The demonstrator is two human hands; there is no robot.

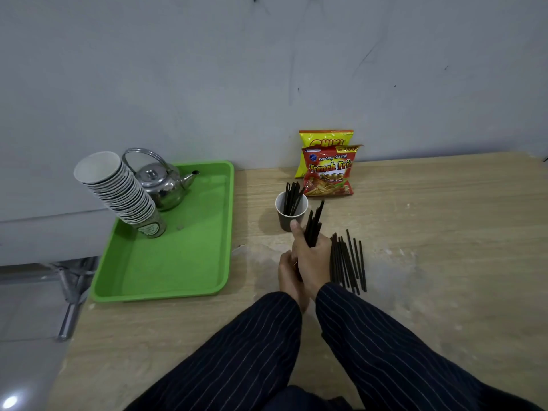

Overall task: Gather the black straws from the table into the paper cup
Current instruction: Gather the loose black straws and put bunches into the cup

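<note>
A grey paper cup (285,218) stands upright on the wooden table with several black straws (292,195) leaning in it. My right hand (311,259) is shut on a bundle of black straws (314,223) that points up and away, just right of the cup, thumb near the cup's wall. My left hand (289,277) sits just below and behind the right hand, at the lower end of the same bundle; its hold there is mostly hidden. More black straws (348,262) lie loose on the table to the right of my hands.
A green tray (178,262) on the left carries a leaning stack of paper cups (118,191) and a metal kettle (161,182). Two snack bags (327,167) lean on the wall behind the cup. The table's left edge (74,321) runs near the tray.
</note>
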